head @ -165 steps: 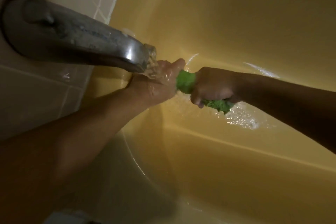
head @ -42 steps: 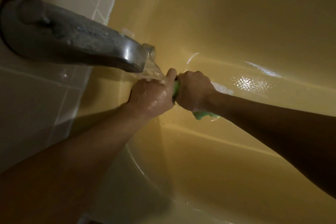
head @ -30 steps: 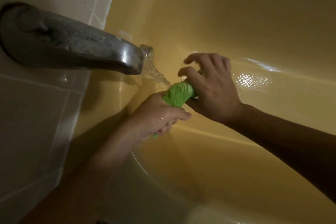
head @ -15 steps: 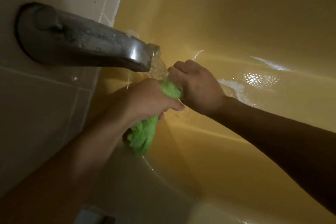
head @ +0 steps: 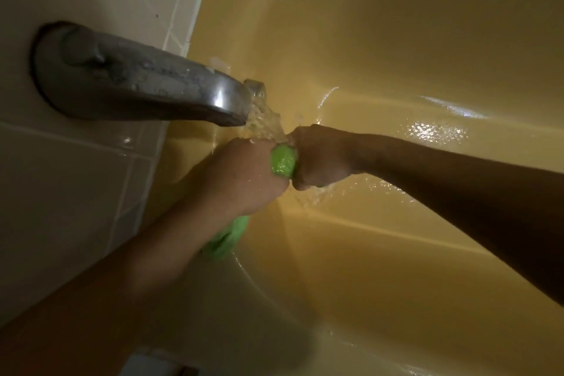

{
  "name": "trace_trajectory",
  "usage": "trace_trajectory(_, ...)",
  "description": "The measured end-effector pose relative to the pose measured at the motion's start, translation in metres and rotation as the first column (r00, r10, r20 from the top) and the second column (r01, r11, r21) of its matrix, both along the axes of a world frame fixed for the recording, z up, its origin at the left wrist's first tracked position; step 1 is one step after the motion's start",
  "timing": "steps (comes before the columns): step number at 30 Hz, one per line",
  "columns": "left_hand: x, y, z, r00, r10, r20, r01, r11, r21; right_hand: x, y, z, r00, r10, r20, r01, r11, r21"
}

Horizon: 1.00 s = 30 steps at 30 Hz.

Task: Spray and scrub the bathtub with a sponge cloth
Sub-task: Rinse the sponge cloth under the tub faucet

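Observation:
A green sponge cloth (head: 283, 160) is bunched between my two fists under the running water. My left hand (head: 244, 174) grips it from the left, and a tail of the cloth hangs out below that fist. My right hand (head: 320, 159) grips the other end, knuckles pressed close to the left fist. Both are inside the yellow bathtub (head: 396, 40), just below the spout. No spray bottle is in view.
The metal tub spout (head: 146, 85) juts from the tiled wall (head: 61, 177) at the left, with water (head: 265, 119) pouring onto my hands. Water pools and glints on the tub floor at the right. The tub's curved near wall runs below my arms.
My two fists have closed tighter together on the cloth under the stream. Only a small bulge of green shows between them now, and the hanging tail sits lower behind my left forearm.

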<state>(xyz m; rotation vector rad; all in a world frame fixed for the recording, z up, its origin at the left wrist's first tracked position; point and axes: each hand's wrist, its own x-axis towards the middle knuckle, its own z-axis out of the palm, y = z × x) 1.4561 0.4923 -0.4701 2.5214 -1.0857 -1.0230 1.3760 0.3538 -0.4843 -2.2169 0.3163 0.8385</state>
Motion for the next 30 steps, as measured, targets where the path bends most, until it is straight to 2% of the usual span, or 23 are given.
trace_trajectory(2,0.004,-0.003,0.008,0.954,0.180,-0.239,-0.163,0.983,0.089,-0.011,0.004,-0.010,0.947,0.008,0.320,0.061,0.977,-0.207)
trace_trajectory(3,0.006,-0.006,0.013,0.872,0.303,-0.385,-0.268,0.953,0.142,-0.021,0.006,-0.015,0.872,-0.008,0.489,0.169,0.943,-0.286)
trace_trajectory(5,0.013,-0.010,0.020,0.593,0.498,-0.632,-0.378,0.866,0.328,-0.039,0.011,-0.026,0.667,0.098,0.739,0.354,0.830,-0.430)
trace_trajectory(7,0.019,-0.013,0.025,0.235,0.580,-0.780,-0.293,0.808,0.512,-0.050,0.020,-0.038,0.545,0.194,0.815,0.418,0.780,-0.465)
trace_trajectory(8,0.021,-0.012,0.025,0.042,0.595,-0.803,-0.205,0.792,0.576,-0.049,0.025,-0.041,0.501,0.177,0.847,0.443,0.788,-0.427)
trace_trajectory(10,0.026,-0.006,0.016,-0.325,0.578,-0.748,-0.068,0.775,0.629,-0.040,0.028,-0.042,0.397,0.139,0.907,0.460,0.825,-0.328)
trace_trajectory(11,0.028,-0.003,0.012,-0.444,0.547,-0.710,-0.029,0.783,0.621,-0.033,0.027,-0.041,0.346,0.137,0.928,0.455,0.841,-0.293)
trace_trajectory(13,0.033,0.002,0.007,-0.522,0.486,-0.701,0.011,0.826,0.564,-0.020,0.023,-0.035,0.265,0.169,0.949,0.427,0.862,-0.273)
trace_trajectory(14,0.035,0.001,0.007,-0.482,0.484,-0.730,0.023,0.840,0.542,-0.015,0.020,-0.034,0.254,0.185,0.950,0.418,0.864,-0.280)
trace_trajectory(15,0.035,-0.001,0.012,-0.383,0.503,-0.775,0.019,0.843,0.537,-0.011,0.017,-0.035,0.268,0.204,0.941,0.403,0.864,-0.302)
trace_trajectory(16,0.034,-0.005,0.018,-0.221,0.528,-0.820,-0.019,0.839,0.545,-0.008,0.014,-0.036,0.309,0.205,0.929,0.391,0.863,-0.321)
trace_trajectory(18,0.029,-0.014,0.027,0.196,0.518,-0.833,-0.176,0.854,0.490,-0.004,0.009,-0.034,0.422,0.140,0.896,0.366,0.878,-0.310)
trace_trajectory(19,0.028,-0.018,0.029,0.357,0.493,-0.793,-0.238,0.869,0.433,-0.002,0.006,-0.029,0.473,0.099,0.875,0.342,0.895,-0.286)
trace_trajectory(20,0.027,-0.022,0.031,0.475,0.465,-0.747,-0.253,0.885,0.390,0.001,0.004,-0.022,0.537,0.064,0.841,0.316,0.909,-0.272)
trace_trajectory(23,0.025,-0.023,0.027,0.811,0.297,-0.505,-0.124,0.929,0.348,0.005,0.005,0.000,0.797,0.054,0.602,0.212,0.908,-0.362)
trace_trajectory(25,0.018,-0.023,0.023,0.951,0.139,-0.278,-0.039,0.941,0.337,0.000,0.011,0.005,0.888,-0.035,0.458,0.216,0.912,-0.349)
trace_trajectory(26,0.013,-0.021,0.019,0.989,0.003,-0.145,0.045,0.943,0.330,-0.005,0.014,0.007,0.910,-0.100,0.402,0.237,0.921,-0.308)
trace_trajectory(28,0.003,-0.018,0.012,0.962,-0.249,0.111,0.203,0.925,0.320,-0.013,0.020,0.004,0.926,-0.197,0.323,0.279,0.933,-0.228)
trace_trajectory(30,-0.001,-0.015,0.000,0.937,-0.249,0.246,0.214,0.964,0.161,-0.016,0.022,0.000,0.932,-0.244,0.267,0.297,0.939,-0.177)
